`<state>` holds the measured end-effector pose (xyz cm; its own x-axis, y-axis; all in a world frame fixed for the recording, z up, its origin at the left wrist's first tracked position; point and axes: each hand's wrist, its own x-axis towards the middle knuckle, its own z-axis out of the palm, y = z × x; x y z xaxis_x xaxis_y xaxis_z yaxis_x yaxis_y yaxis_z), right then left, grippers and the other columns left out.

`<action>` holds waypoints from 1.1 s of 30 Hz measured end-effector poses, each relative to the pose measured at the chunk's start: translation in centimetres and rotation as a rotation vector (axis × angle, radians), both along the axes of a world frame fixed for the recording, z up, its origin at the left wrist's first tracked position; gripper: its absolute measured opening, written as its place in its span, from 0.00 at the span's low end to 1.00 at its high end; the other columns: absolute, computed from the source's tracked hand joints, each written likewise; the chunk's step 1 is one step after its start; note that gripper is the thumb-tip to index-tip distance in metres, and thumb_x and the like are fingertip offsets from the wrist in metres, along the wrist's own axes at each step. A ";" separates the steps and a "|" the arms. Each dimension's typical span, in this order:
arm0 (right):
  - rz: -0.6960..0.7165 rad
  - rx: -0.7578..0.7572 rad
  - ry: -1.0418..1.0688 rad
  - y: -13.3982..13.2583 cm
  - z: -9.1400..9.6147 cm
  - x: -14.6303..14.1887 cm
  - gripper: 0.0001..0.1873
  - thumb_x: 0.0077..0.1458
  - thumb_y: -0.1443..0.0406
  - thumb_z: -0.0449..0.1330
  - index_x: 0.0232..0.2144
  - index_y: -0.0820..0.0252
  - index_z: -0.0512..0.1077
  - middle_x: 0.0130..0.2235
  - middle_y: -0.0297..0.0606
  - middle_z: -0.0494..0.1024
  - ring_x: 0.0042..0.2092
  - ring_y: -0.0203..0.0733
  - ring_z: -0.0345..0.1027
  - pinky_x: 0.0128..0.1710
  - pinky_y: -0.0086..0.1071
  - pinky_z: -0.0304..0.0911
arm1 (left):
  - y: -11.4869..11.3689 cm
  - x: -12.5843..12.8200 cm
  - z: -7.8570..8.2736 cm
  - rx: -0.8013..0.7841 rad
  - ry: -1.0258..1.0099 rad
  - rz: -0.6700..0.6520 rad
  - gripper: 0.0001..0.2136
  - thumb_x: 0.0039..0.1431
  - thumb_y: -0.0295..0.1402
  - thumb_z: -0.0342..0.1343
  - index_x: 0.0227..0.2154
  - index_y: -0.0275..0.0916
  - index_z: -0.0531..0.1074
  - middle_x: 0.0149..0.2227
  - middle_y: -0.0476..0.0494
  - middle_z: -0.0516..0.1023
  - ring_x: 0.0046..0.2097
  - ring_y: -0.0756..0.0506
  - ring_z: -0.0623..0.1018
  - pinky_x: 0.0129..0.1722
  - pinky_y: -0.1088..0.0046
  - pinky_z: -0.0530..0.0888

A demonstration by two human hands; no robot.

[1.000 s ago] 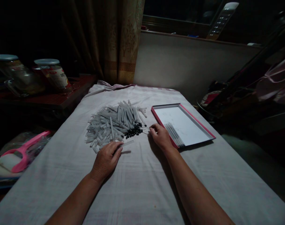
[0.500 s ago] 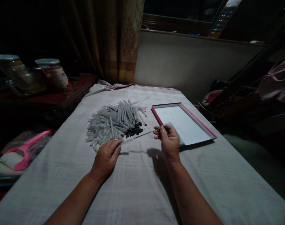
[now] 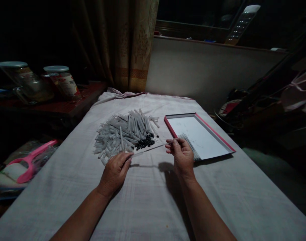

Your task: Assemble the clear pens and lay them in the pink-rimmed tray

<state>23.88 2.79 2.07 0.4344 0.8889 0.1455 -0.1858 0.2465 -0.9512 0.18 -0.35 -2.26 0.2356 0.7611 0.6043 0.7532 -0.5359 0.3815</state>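
Note:
My left hand (image 3: 115, 169) pinches a short translucent plastic tube (image 3: 138, 154), which points right from the fingertips. In my right hand (image 3: 181, 155), closed fingertips grip a thin rod (image 3: 155, 147), like a pen refill, with its far end toward the tube. Rod and tube lie in one line and meet; how far one is inside the other I cannot tell. Behind the left hand spreads a heap of translucent tubes (image 3: 112, 132). Small black caps (image 3: 145, 142) lie at its right edge. Beside my right hand, a shallow box lid (image 3: 215, 130) holds several thin rods (image 3: 191, 147) along its left side.
A whitish cloth (image 3: 147, 207) covers the table. To the left, lidded jars (image 3: 66, 83) stand on a dark red side table (image 3: 74, 105), with a pink plastic handle (image 3: 29, 164) below. A curtain (image 3: 135, 47) and a wall (image 3: 185, 63) are behind.
The tube and rod ends look closer in line and joined, with the hands nearly still. The whole view has shifted slightly; the heap and lid look the same.

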 end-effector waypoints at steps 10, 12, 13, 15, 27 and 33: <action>-0.064 -0.022 0.026 0.1 -0.3 0.4 0.18 0.47 0.54 0.67 0.32 0.59 0.68 0.31 0.37 0.82 0.26 0.36 0.75 0.21 0.26 0.69 | -0.1 0.0 0.2 -0.042 -0.012 0.012 0.12 0.68 0.35 0.47 0.46 0.40 0.75 0.41 0.42 0.82 0.43 0.43 0.81 0.43 0.66 0.77; -0.039 -0.040 0.035 0.1 -0.4 0.2 0.18 0.46 0.54 0.68 0.31 0.59 0.68 0.31 0.37 0.81 0.26 0.36 0.75 0.21 0.25 0.69 | -0.2 0.0 0.3 -0.028 -0.011 0.001 0.12 0.68 0.35 0.47 0.46 0.40 0.75 0.41 0.41 0.82 0.43 0.43 0.81 0.43 0.66 0.77; -0.015 -0.048 0.035 0.0 -0.4 -0.1 0.18 0.46 0.53 0.68 0.31 0.59 0.69 0.31 0.37 0.81 0.27 0.36 0.75 0.21 0.25 0.69 | -0.2 0.1 0.4 -0.023 -0.006 -0.009 0.12 0.68 0.35 0.48 0.46 0.40 0.75 0.41 0.41 0.82 0.43 0.43 0.81 0.42 0.66 0.76; 0.055 -0.062 0.022 -0.3 -0.8 -1.0 0.17 0.47 0.53 0.67 0.30 0.59 0.69 0.31 0.38 0.82 0.27 0.36 0.75 0.22 0.26 0.69 | -0.4 0.2 0.5 -0.020 0.013 -0.033 0.12 0.68 0.35 0.48 0.46 0.41 0.75 0.41 0.42 0.82 0.42 0.43 0.81 0.42 0.66 0.76; 0.384 0.057 -0.461 -1.0 -3.0 -4.0 0.11 0.56 0.61 0.60 0.35 0.56 0.82 0.36 0.40 0.83 0.31 0.40 0.75 0.33 0.33 0.71 | -0.7 0.6 0.5 -0.005 0.013 -0.016 0.12 0.69 0.36 0.47 0.45 0.39 0.74 0.39 0.42 0.83 0.39 0.43 0.82 0.40 0.66 0.76; 0.273 0.059 -0.755 2.1 -3.1 -2.6 0.10 0.55 0.63 0.58 0.34 0.53 0.80 0.35 0.36 0.84 0.37 0.44 0.77 0.41 0.37 0.71 | -0.8 0.4 0.6 -0.106 -0.115 0.067 0.11 0.67 0.36 0.47 0.45 0.40 0.71 0.39 0.43 0.82 0.40 0.44 0.82 0.40 0.68 0.78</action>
<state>21.30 4.86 -1.00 -0.0314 0.9310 0.3637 0.4413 0.3394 -0.8307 0.63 -1.14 -1.64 0.1163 0.8340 0.5394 0.7342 -0.4379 0.5188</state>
